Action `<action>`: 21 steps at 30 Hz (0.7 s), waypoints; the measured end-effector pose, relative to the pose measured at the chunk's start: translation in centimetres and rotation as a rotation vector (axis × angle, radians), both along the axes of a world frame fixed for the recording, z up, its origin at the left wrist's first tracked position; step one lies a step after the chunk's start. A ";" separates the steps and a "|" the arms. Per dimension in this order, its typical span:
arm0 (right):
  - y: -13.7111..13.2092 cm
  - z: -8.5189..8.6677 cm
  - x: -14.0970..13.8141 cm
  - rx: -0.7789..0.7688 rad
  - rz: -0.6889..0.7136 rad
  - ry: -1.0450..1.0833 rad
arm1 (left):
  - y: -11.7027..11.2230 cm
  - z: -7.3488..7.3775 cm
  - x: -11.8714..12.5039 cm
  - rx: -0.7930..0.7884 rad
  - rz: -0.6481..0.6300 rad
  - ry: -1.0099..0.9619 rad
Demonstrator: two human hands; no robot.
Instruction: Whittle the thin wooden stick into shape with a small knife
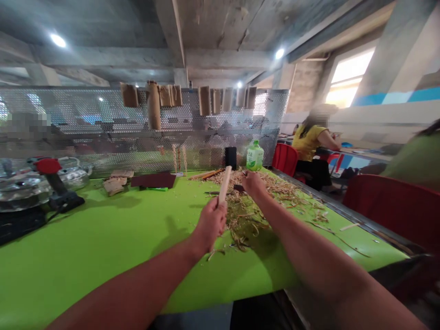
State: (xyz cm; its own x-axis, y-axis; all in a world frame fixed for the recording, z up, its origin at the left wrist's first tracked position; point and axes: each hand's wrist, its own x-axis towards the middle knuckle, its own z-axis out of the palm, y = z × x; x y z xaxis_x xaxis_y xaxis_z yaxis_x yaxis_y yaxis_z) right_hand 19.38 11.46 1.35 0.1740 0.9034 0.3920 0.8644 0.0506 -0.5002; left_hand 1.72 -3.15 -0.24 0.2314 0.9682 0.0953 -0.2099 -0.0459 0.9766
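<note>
A pale, flat wooden strip [225,184] points up and forward from my left hand [210,222], whose fingers are wrapped around its lower end. My right hand [255,184] is closed above the wood shavings [285,188], to the right of the strip and apart from it. A small dark tip shows at its fingers, but what it grips is too small to make out. Beside that hand, a dark, flat piece [239,188] looks like a tool handle. A thin, dark, pointed tool [213,193] lies left of the strip.
Behind the shavings stand a green drink bottle [255,156] and a black upright object [230,157]. A dark red sheet [153,180] and wood scraps [115,184] lie left, near a red-and-black power drill [51,176]. A perforated metal screen [103,151] borders the green table [113,238]. A person in yellow [307,140] sits right.
</note>
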 end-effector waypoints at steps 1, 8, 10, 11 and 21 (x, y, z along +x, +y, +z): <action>0.3 -0.4 -0.2 0.022 0.021 0.058 | 1.0 -0.1 -0.6 0.008 0.059 -0.005; -0.5 -1.8 -2.6 -0.039 0.590 0.854 | 3.7 -0.7 -1.8 0.078 0.143 0.035; -1.3 -1.5 -3.1 -0.124 0.690 1.015 | 3.6 -0.8 -1.7 0.083 0.152 0.068; -1.6 -1.3 -3.3 -0.163 0.720 1.069 | 3.6 -0.9 -1.7 0.084 0.152 0.093; -2.5 -1.5 -5.0 -0.247 0.670 1.037 | 3.5 -0.8 -1.8 -0.015 -0.110 0.011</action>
State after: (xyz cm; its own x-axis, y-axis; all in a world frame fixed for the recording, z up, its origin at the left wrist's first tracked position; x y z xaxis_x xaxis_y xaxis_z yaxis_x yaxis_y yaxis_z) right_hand 14.33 8.92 -0.17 -0.2218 0.9629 0.1536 -0.0987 0.1345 -0.9860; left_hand -0.10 0.32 -1.07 0.3378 0.9380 0.0776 -0.2018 -0.0084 0.9794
